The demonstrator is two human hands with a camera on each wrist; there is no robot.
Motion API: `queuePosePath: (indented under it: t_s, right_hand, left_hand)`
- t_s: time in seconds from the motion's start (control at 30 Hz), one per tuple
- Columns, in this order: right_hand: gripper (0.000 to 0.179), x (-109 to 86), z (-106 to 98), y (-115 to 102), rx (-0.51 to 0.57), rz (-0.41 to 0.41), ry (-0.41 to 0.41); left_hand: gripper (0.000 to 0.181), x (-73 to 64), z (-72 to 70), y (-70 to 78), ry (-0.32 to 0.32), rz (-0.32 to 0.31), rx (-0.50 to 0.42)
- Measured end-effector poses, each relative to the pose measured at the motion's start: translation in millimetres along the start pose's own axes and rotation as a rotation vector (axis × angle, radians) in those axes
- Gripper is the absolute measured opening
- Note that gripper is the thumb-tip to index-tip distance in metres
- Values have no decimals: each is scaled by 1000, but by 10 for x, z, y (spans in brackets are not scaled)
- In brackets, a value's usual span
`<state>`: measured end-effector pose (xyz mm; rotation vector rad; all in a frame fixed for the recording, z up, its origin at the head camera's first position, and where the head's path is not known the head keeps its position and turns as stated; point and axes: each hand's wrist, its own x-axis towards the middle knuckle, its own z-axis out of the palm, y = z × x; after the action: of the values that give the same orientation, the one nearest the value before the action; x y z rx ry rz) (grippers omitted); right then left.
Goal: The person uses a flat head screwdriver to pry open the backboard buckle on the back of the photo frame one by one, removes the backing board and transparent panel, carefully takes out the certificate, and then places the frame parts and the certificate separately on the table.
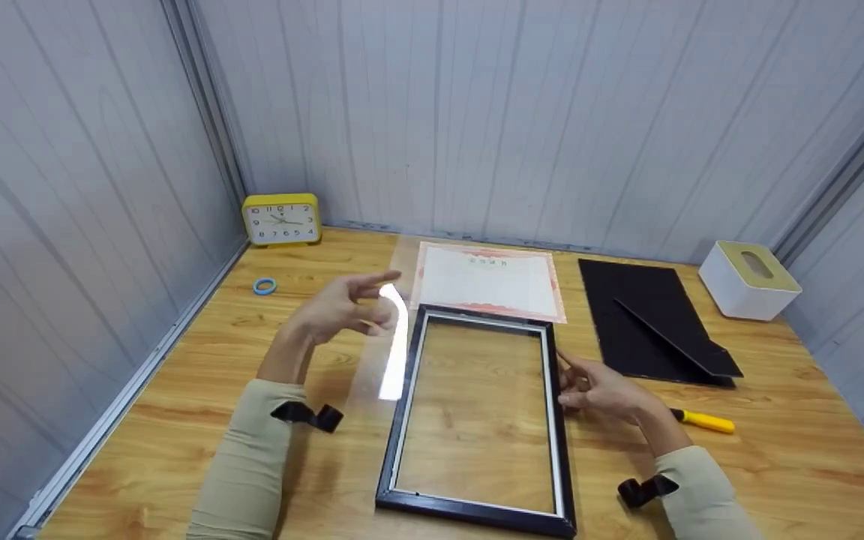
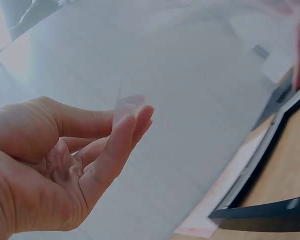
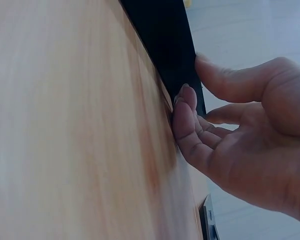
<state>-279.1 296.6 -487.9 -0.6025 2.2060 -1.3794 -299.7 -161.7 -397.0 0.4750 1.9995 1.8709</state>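
Observation:
My left hand pinches the edge of a clear sheet between thumb and fingertips. A bright glare runs down this sheet in the head view, and it fills much of the left wrist view. Right beside it lies a black picture frame with a silver inner lip; wood grain shows through its opening. My right hand grips the frame's right side, thumb at the upper edge and curled fingers low against the outer side in the right wrist view. Beyond the frame lies a certificate with a red patterned border.
At right is a black backing board with a slanted stand flap. A yellow-handled tool lies by my right wrist, partly hidden. Farther back stand a white tissue box and a yellow clock. A blue ring lies at left.

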Motion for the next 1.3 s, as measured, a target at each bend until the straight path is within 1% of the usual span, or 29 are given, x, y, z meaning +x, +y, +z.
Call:
queuePosePath:
  t_s: [0.1,0.17,0.23,0.3,0.37,0.43,0.5,0.57,0.63,0.73,0.83,0.9,1.03,1.13,1.23,1.3]
  right_hand:
    - [88,-36,0,3,-8,22,6]
    - [91,-62,13,4,-32,63,18]
    - [96,-66,42,-9,-79,89,33]
    - [100,-54,69,-37,-130,96,48]
    - [101,-34,88,-67,-170,80,54]
    - [96,-17,96,-96,-190,69,48]
    - [93,-13,93,-116,-181,80,26]
    - [92,-20,82,-129,-173,112,8]
    - [92,-36,65,-141,-173,149,-5]
    - [92,-53,45,-148,-182,176,-17]
    - [93,-52,46,-151,-188,173,-29]
    - [93,-45,49,-155,-187,173,-31]
    - [94,-33,38,-178,-183,168,-24]
    - [93,-32,22,-192,-176,163,-24]
    - [92,-37,24,-189,-174,159,-30]
    - [92,-39,32,-180,-186,154,-30]
  left_hand:
    - [70,-23,-175,-6,45,29,-27]
    - [69,-30,-298,-43,64,38,-61]
    - [68,-27,-429,-91,73,49,-100]
    - [67,-5,-567,-136,92,51,-138]
    - [67,35,-711,-174,128,42,-168]
    - [67,89,-864,-218,173,21,-174]
    - [67,145,-1010,-270,233,-21,-167]
    - [66,198,-1138,-326,284,-66,-148]
    - [66,239,-1243,-385,320,-114,-134]
    - [71,269,-1347,-465,338,-182,-107]
    - [75,259,-1432,-534,345,-253,-74]
    - [74,245,-1475,-565,352,-286,-47]
    - [71,232,-1525,-581,348,-295,-1]
    - [70,244,-1534,-578,362,-294,-17]
    - [67,263,-1535,-598,407,-316,-49]
    - [61,282,-1534,-620,452,-331,-52]
